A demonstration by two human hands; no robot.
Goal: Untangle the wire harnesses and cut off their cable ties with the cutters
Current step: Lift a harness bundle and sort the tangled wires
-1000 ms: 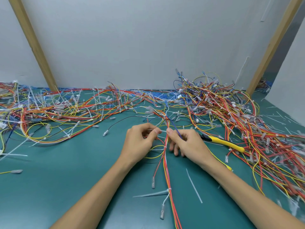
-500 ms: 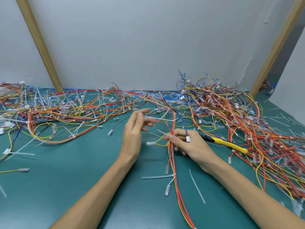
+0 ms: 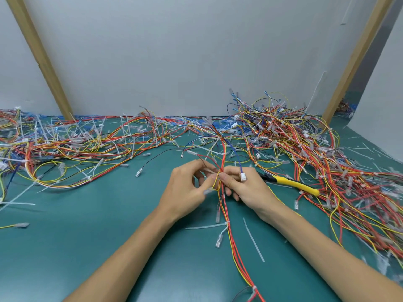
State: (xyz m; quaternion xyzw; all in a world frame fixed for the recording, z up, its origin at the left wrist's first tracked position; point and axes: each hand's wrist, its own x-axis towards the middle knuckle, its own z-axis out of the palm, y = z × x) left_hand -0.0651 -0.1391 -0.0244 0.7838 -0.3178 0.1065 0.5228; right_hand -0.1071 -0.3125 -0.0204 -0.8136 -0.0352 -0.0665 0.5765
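A red, orange and yellow wire harness [image 3: 231, 233] runs from the far tangle down the middle of the green mat towards me. My left hand [image 3: 187, 190] and my right hand [image 3: 246, 188] meet on it at the centre, both pinching its wires. A white cable tie [image 3: 205, 226] is fastened around the harness just below my hands, its tail pointing left. A blue wire with a white connector [image 3: 243, 177] lies over my right hand. The yellow-handled cutters [image 3: 294, 184] lie on the mat just right of my right hand, untouched.
A large heap of tangled harnesses [image 3: 316, 153] fills the right side. Another spread of wires and ties [image 3: 65, 147] covers the far left. Cut tie tails [image 3: 254, 243] lie scattered on the mat. A grey wall with wooden posts [image 3: 41, 55] stands behind.
My left hand, lifted and open half a second ago, has come back down onto the harness beside my right hand. The view has shifted slightly.
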